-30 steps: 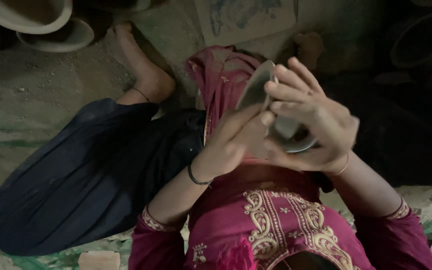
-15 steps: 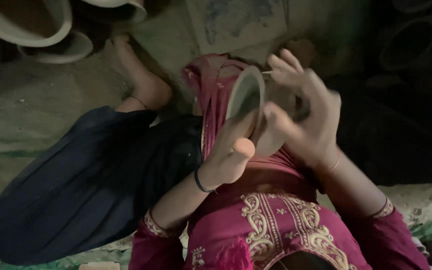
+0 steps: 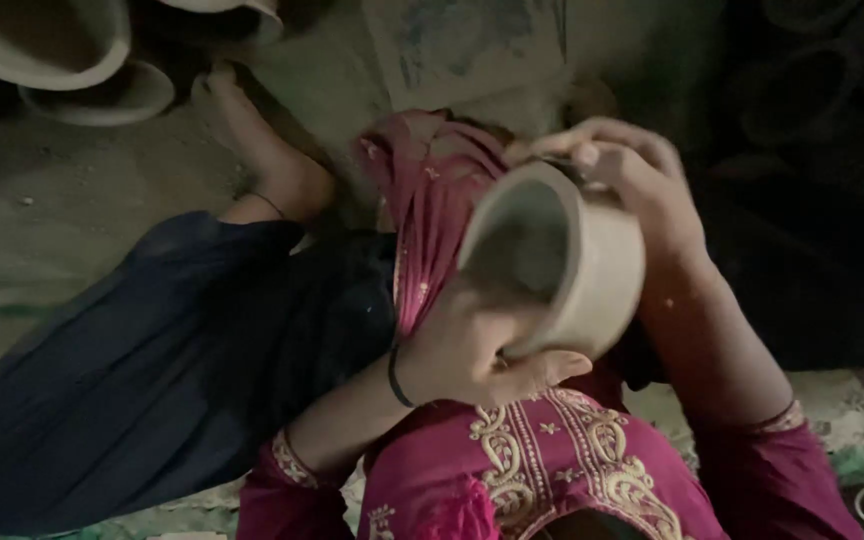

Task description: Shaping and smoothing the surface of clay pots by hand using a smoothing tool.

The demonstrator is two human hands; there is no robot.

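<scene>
The left hand [image 3: 472, 350] cups the near underside of a pale grey unfired clay bowl [image 3: 562, 260], fingers curled against its base, apparently to carry the weight. The right hand [image 3: 642, 190] lies over the far rim, fingers wrapped down the wall, seemingly steadying it above the lap. Compared with half a second ago, the bowl's mouth has swung leftward, showing its hollow. Farther off, on the dirt floor [image 3: 82, 200], pale clay pots [image 3: 42, 45] stand at far left.

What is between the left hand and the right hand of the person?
In the head view, a pale clay cup lies between them: the left hand holds it from below, the right hand from above.
</scene>
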